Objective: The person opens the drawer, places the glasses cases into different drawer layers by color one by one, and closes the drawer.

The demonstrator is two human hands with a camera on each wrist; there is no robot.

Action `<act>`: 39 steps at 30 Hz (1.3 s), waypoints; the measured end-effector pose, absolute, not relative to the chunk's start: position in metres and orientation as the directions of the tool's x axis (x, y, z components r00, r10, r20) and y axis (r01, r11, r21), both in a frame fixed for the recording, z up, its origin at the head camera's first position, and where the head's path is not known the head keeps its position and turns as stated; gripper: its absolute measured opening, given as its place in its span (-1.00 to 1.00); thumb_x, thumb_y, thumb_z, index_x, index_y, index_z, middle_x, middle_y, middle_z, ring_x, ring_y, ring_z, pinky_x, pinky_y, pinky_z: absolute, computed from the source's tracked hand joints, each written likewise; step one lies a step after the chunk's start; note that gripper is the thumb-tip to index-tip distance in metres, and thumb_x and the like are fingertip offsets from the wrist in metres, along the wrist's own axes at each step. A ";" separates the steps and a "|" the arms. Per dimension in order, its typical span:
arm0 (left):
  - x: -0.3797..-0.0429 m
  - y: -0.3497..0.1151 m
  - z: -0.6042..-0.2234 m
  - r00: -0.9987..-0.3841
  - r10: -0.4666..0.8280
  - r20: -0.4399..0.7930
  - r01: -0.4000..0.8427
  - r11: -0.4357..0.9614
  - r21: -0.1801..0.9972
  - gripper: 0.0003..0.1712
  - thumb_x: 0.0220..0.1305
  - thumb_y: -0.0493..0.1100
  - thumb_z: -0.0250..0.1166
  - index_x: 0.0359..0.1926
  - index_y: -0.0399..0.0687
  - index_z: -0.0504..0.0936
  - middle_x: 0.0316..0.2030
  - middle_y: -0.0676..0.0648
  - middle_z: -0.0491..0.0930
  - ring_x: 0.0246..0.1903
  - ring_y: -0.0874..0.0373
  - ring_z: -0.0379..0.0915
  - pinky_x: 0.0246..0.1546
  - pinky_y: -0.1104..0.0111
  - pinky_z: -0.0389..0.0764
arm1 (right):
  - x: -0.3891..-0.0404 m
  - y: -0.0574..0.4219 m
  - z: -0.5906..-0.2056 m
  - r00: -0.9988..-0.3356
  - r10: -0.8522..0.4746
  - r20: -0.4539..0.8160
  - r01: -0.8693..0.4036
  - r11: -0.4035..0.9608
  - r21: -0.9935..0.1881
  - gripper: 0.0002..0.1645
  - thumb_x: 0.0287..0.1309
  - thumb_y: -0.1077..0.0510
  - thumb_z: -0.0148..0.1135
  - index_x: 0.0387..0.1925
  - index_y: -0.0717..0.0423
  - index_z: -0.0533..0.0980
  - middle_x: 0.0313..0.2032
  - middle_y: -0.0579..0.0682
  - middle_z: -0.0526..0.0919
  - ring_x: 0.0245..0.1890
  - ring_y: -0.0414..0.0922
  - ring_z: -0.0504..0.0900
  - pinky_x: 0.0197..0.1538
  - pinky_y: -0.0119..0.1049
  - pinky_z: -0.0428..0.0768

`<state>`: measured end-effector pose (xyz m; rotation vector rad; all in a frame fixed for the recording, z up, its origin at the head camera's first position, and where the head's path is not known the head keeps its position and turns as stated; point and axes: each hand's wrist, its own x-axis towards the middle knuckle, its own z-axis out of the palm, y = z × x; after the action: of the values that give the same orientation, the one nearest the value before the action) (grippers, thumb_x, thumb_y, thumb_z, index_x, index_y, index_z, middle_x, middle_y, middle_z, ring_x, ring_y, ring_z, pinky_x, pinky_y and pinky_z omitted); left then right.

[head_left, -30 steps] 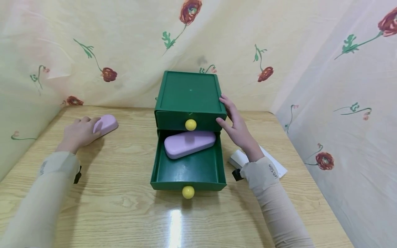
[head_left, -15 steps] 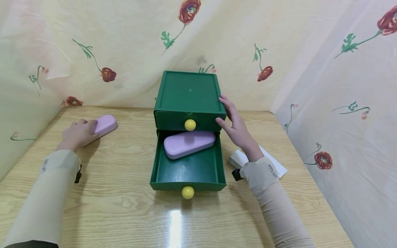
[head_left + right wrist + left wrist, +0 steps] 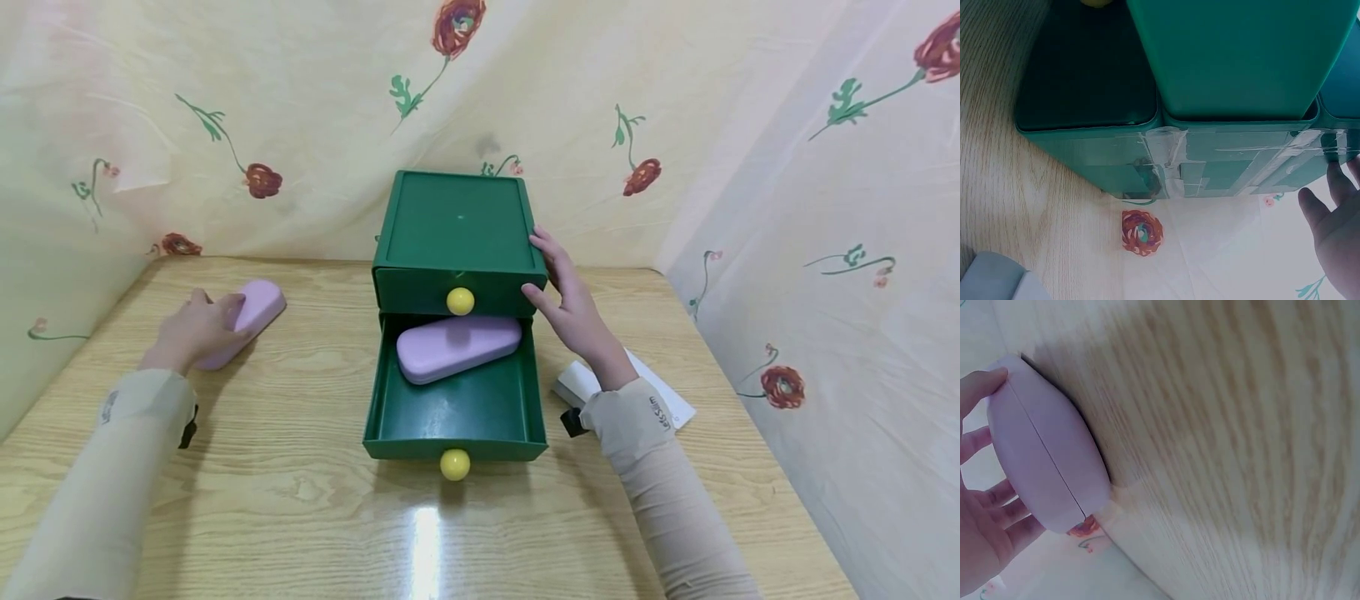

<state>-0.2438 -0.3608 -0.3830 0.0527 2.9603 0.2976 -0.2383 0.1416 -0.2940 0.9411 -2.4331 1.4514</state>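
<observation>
At the table's left, my left hand [image 3: 197, 327] grips a pale purple glasses case [image 3: 262, 302]. Thumb and fingers span the case [image 3: 1047, 450] in the left wrist view, and one long side of it lies against or just over the wood. My right hand [image 3: 576, 317] rests with extended fingers on the right side of a green drawer unit [image 3: 459, 221]. Below its top drawer, another drawer [image 3: 457, 412] is pulled out. A second purple glasses case [image 3: 459, 348] lies slantwise in it, towards the back. Tape covers the unit's side [image 3: 1222, 162] in the right wrist view.
Yellow round knobs [image 3: 461, 302] stick out from the drawer fronts. A white, box-like object [image 3: 660, 387] lies on the wooden table [image 3: 292, 475], partly behind the right forearm. Floral cloth [image 3: 322, 125] hangs behind and at both sides.
The case under my left hand has turned, so its near end now shows below the fingers. My left hand has shifted slightly with it. The right hand and drawers have stayed put.
</observation>
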 end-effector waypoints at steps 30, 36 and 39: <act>-0.232 -0.345 -0.375 -0.991 0.111 -0.074 0.098 0.982 0.161 -0.10 0.15 0.15 0.30 0.43 -0.06 0.21 0.12 -0.56 0.34 -0.03 -0.43 0.41 -0.38 -0.15 0.51 | -0.238 0.141 -0.293 -0.785 -0.440 0.435 -0.590 0.321 -0.741 -0.30 0.34 0.40 -0.03 0.44 0.29 0.01 0.53 0.18 -0.10 0.51 0.14 0.02 0.49 0.14 0.07; -0.224 -0.330 -0.357 -0.985 0.174 0.014 0.173 0.966 0.190 -0.12 0.08 0.09 0.39 0.40 0.00 0.29 0.07 -0.49 0.42 -0.17 -0.28 0.48 -0.53 0.11 0.50 | -0.238 0.140 -0.294 -0.785 -0.440 0.437 -0.592 0.324 -0.738 -0.31 0.34 0.40 -0.03 0.44 0.30 0.02 0.52 0.19 -0.09 0.51 0.15 0.02 0.49 0.15 0.07; -0.219 -0.319 -0.346 -0.979 0.199 0.046 0.204 0.961 0.185 -0.15 0.06 0.09 0.41 0.37 0.05 0.34 0.06 -0.44 0.45 -0.19 -0.21 0.49 -0.55 0.17 0.46 | -0.239 0.141 -0.295 -0.787 -0.437 0.435 -0.590 0.324 -0.740 -0.31 0.34 0.40 -0.03 0.44 0.30 0.02 0.52 0.19 -0.10 0.51 0.15 0.01 0.49 0.15 0.07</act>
<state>-0.2185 -0.3194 -0.3457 0.3230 3.1377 0.3010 -0.2385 0.1407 -0.2947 0.9493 -2.4253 1.4589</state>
